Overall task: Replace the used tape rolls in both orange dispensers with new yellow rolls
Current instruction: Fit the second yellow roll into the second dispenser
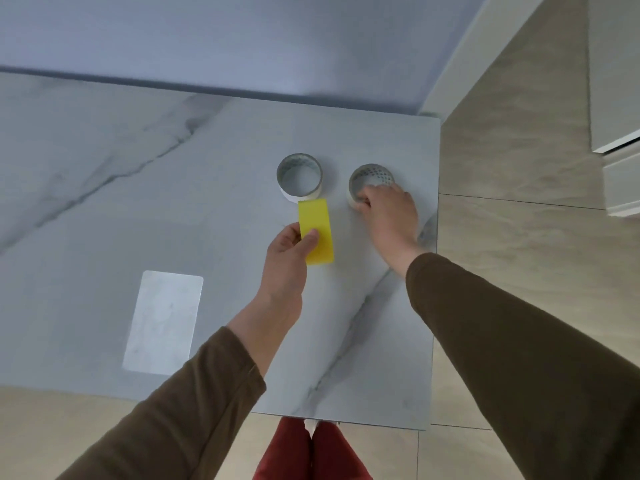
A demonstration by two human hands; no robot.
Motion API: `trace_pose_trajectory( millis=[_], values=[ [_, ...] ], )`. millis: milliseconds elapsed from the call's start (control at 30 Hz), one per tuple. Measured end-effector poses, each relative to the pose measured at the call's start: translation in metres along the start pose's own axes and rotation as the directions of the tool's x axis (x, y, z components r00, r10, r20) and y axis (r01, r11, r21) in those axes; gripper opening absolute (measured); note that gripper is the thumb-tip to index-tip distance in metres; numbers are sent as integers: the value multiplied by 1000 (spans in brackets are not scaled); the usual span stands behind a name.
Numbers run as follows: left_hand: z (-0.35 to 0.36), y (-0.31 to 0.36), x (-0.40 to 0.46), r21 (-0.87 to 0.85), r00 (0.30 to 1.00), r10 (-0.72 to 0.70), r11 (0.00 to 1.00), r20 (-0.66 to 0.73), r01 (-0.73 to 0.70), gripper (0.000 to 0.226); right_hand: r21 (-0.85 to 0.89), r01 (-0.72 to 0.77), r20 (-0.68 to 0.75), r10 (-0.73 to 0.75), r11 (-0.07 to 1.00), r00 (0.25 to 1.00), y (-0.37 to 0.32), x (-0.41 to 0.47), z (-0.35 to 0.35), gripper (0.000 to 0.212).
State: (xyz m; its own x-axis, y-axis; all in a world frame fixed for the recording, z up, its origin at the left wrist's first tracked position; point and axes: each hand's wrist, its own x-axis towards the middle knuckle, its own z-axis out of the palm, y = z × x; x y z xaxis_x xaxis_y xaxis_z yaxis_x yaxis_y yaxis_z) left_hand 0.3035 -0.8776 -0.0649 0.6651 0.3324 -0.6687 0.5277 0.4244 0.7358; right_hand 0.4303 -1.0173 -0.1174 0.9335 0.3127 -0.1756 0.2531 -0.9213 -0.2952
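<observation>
Head view, looking down on a grey-veined marble-look worktop [104, 209] whose right edge and near edge are both visible. The left hand [285, 258] holds a yellow tape roll [317, 233] seen edge-on above the worktop's middle right; thumb [310, 239] across the yellow band and the remaining fingers closed behind it, hidden by the roll. Just beyond it, a whitish, nearly spent tape roll [300, 174] lies flat with its printed inner core facing up; whether the yellow roll touches it cannot be told. The right hand [389, 213] rests on a second whitish tape roll [371, 181] near the right edge, fingers curled over its near rim and partly into the core; the grip covers the near half of that roll. A rounded grey form at the right edge, beside the right wrist, is mostly hidden and cannot be identified. A pale rectangular card with rounded corners [162, 322] lies flat toward the near left. Brown sleeves [502, 341] cover both forearms; red trousers [311, 452] are cut off at the bottom edge.
</observation>
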Motion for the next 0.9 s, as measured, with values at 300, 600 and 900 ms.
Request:
trace_pose_trajectory(
  millis=[300,600,900],
  values=[
    [-7,5,-16,-46,1000,-10,999,19,11,15,706,-195,41,236,681,971,-51,-45,-20,21],
    [-57,4,-47,-116,997,30,993,-69,-38,19,853,-431,406,146,293,902,-115,-110,-14,28],
    [-144,-10,-87,-186,983,54,979,-176,-87,25,838,-417,456,-32,353,889,-194,-146,8,29]
  ],
)
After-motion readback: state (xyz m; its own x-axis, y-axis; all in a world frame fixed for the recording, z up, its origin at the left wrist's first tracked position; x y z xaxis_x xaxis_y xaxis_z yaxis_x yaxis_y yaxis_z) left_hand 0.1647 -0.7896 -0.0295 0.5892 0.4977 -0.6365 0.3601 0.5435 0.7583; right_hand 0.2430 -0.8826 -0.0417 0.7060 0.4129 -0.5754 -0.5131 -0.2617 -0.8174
